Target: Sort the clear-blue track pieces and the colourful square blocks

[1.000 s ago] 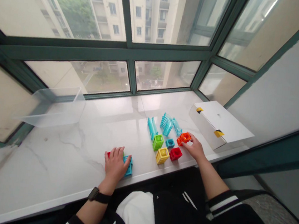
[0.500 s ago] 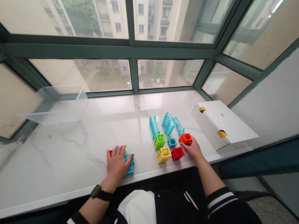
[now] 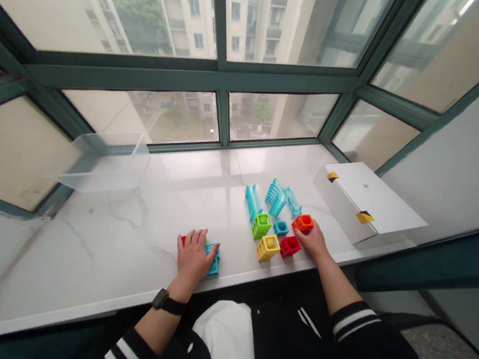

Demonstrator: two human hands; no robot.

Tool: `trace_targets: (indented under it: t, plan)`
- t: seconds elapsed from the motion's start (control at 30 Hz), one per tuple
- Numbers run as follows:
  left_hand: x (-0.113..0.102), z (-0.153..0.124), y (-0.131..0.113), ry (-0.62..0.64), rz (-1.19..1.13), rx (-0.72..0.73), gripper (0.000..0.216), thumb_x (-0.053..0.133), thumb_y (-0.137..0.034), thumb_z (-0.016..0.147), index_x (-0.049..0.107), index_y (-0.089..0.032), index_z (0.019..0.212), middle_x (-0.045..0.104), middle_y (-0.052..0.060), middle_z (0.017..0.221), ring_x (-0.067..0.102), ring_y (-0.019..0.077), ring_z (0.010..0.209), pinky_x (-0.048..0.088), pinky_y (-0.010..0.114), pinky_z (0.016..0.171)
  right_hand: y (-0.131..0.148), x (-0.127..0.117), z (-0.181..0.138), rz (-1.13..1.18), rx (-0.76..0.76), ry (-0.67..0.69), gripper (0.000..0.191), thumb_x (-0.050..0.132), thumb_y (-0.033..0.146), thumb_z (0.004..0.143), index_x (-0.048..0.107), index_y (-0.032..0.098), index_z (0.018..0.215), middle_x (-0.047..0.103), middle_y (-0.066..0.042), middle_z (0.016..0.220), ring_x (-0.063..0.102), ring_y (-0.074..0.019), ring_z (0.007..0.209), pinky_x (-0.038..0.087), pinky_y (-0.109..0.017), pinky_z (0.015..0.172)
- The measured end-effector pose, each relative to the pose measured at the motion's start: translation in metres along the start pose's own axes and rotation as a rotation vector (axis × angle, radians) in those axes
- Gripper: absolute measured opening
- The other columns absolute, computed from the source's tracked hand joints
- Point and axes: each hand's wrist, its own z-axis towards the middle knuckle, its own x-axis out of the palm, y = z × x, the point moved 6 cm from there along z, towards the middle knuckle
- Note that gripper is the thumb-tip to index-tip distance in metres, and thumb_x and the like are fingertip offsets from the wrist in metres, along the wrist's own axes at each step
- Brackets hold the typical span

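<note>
My left hand (image 3: pixel 193 255) curls over a small group of toy blocks near the front edge of the ledge. Its thumb lies on a blue block (image 3: pixel 213 264), while a red block (image 3: pixel 183 240) shows by the fingertips; the rest of the group is hidden under the palm. On the right, my right hand (image 3: pixel 314 240) grips an orange block (image 3: pixel 303 224) from its near side. Close beside that hand are a red block (image 3: pixel 289 246), a yellow block (image 3: pixel 268 247), a green block (image 3: pixel 262 226) and a small blue piece (image 3: pixel 280 228).
Behind the blocks lie translucent blue track pieces: a straight one (image 3: pixel 253 202), a curved one (image 3: pixel 276 197) and a narrow one (image 3: pixel 294 202). A white box (image 3: pixel 375 201) with yellow-black tabs stands at right. A clear plastic bin (image 3: pixel 114 171) sits at left against the windows.
The camera view has shifted slightly, so everything appears a little further right. Both hands keep about the same places on their blocks.
</note>
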Motion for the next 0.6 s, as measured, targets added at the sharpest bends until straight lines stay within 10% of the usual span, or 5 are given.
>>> trace_targets:
  t: [0.4, 0.6]
  plan:
    - [0.000, 0.000, 0.001, 0.002, 0.001, 0.003, 0.060, 0.050, -0.054, 0.103, 0.058, -0.014, 0.147, 0.063, 0.020, 0.146, 0.047, 0.0387, 0.142, 0.015, 0.067, 0.127, -0.002, -0.002, -0.007, 0.190, -0.006, 0.066, 0.078, 0.080, 0.048, 0.068, 0.056, 0.021, 0.136, 0.069, -0.014, 0.131, 0.068, -0.0315, 0.117, 0.056, -0.052, 0.103]
    - [0.003, 0.001, 0.001, 0.022, -0.042, -0.020, 0.057, 0.051, -0.051, 0.103, 0.058, -0.015, 0.146, 0.062, 0.019, 0.147, 0.046, 0.0399, 0.144, 0.015, 0.070, 0.127, -0.005, -0.042, -0.019, 0.226, 0.000, -0.028, 0.077, 0.069, 0.036, 0.069, 0.051, 0.025, 0.143, 0.066, -0.014, 0.137, 0.068, -0.0327, 0.121, 0.057, -0.056, 0.104]
